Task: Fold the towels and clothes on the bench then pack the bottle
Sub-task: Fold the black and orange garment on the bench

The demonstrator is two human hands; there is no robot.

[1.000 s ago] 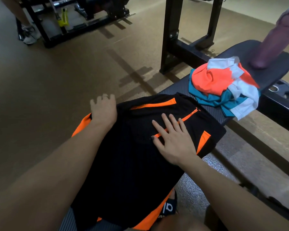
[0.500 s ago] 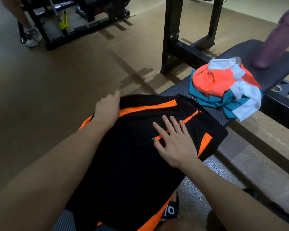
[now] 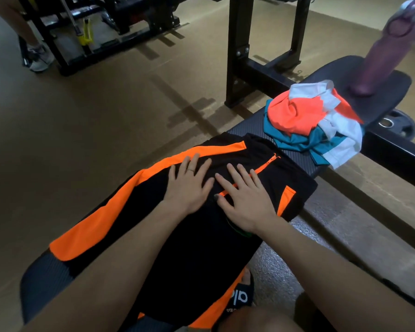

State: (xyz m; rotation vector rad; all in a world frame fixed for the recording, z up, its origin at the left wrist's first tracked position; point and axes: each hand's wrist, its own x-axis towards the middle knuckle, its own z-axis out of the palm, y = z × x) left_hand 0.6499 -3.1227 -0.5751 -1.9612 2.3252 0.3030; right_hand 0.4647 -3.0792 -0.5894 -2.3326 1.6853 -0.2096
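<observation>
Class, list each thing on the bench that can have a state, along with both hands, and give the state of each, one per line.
Black and orange garment: spread flat on the bench.
Orange, teal and white clothes: crumpled pile, unfolded.
Purple bottle: upright on the bench.
Left hand: flat, pressing the garment.
Right hand: flat, pressing the garment.

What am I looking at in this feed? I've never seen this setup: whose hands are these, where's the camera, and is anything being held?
No machine here: a person wears a camera on the head, looking down at their own bare hands. The left hand and right hand lie flat, fingers straight, pressing a black and orange garment spread on a gym bench. Nothing is gripped. Farther along the bench lies a crumpled pile of orange, teal and white clothes, and beyond it stands a purple bottle.
</observation>
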